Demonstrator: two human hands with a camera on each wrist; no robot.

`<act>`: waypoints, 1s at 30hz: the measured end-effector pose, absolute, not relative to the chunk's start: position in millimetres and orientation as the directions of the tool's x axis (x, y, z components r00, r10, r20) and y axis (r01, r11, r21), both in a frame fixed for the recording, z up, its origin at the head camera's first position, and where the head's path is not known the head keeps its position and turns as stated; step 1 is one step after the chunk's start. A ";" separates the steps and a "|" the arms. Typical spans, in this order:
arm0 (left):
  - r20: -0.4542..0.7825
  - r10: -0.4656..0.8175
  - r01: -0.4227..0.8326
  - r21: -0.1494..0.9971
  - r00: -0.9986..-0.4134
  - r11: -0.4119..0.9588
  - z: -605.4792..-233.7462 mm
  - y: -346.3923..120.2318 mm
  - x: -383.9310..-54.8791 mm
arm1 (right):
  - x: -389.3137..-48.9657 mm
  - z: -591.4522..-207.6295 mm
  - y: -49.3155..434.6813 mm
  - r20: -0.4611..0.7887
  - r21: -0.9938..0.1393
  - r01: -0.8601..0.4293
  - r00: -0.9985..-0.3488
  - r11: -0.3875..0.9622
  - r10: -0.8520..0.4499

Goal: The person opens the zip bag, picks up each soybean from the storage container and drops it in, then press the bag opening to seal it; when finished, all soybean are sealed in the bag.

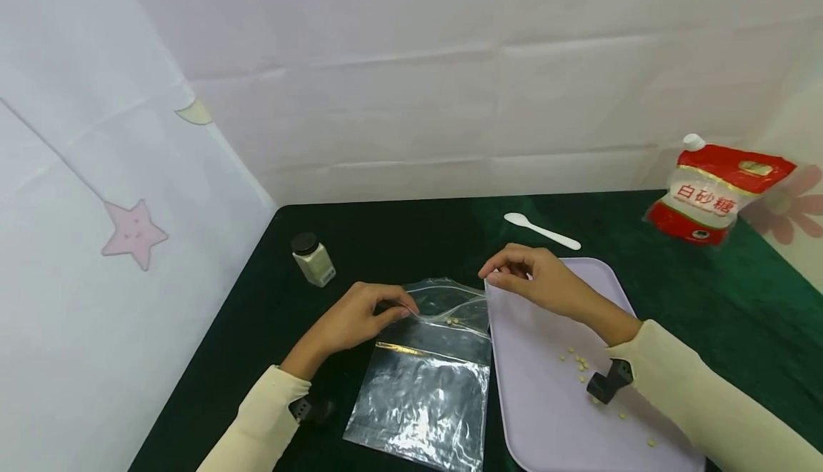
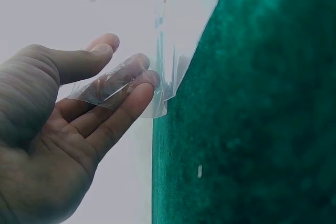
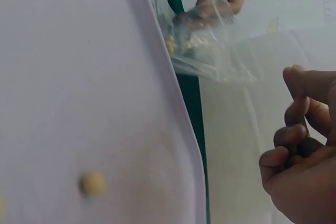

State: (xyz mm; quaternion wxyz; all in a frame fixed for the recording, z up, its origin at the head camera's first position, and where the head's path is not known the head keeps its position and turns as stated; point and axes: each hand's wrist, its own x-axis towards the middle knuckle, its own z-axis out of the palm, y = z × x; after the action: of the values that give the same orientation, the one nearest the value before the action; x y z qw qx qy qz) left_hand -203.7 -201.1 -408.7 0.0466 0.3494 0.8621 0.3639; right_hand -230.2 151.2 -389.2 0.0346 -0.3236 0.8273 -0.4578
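My left hand (image 1: 366,318) pinches the upper left edge of a clear zip bag (image 1: 424,400), whose mouth gapes beside the tray. A few small pale yellow beans (image 1: 453,321) sit inside the bag near its top. Above the lilac tray's (image 1: 514,386) far left corner hovers my right hand (image 1: 536,279). In the right wrist view the right hand (image 3: 302,124) has its fingers curled, thumb and index tips together. Nothing shows between those tips. On the tray lie several loose yellow beans (image 1: 581,366). The left wrist view shows clear film (image 2: 105,90) between the left hand's fingers.
A small jar (image 1: 315,263) with a black lid stands behind the left hand. Beyond the tray lies a white plastic spoon (image 1: 540,231). At the far right is a red and white spouted sugar pouch (image 1: 704,193). Dark green cloth (image 1: 398,243) covers the table.
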 end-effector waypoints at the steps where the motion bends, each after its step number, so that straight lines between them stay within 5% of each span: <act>1: 0.175 0.636 0.570 0.660 -0.751 0.491 -408.3 -201.1 -203.7 | -230.7 -387.8 155.2 0.243 -0.770 -0.515 -0.782 0.376 -0.574; 9: 0.159 0.644 0.563 0.666 -0.748 0.489 -408.1 -200.1 -203.3 | -230.6 -386.0 199.0 0.125 -0.697 -0.572 -0.691 0.432 -0.712; 19: 0.160 0.635 0.555 0.670 -0.756 0.492 -407.5 -201.6 -203.3 | -228.1 -402.1 242.3 -0.093 -0.721 -0.587 -0.444 0.368 -0.891; 30: 0.169 0.636 0.559 0.675 -0.753 0.482 -409.6 -201.8 -205.1 | -228.8 -412.8 248.4 -0.103 -0.713 -0.604 -0.413 0.356 -0.905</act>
State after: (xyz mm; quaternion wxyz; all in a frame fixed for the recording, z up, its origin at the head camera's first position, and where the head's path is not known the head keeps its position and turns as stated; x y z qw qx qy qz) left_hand -205.1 -201.8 -409.6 0.0520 0.3476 0.8591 0.3720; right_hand -228.8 248.4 -412.8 0.2499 -0.4807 0.7847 -0.3011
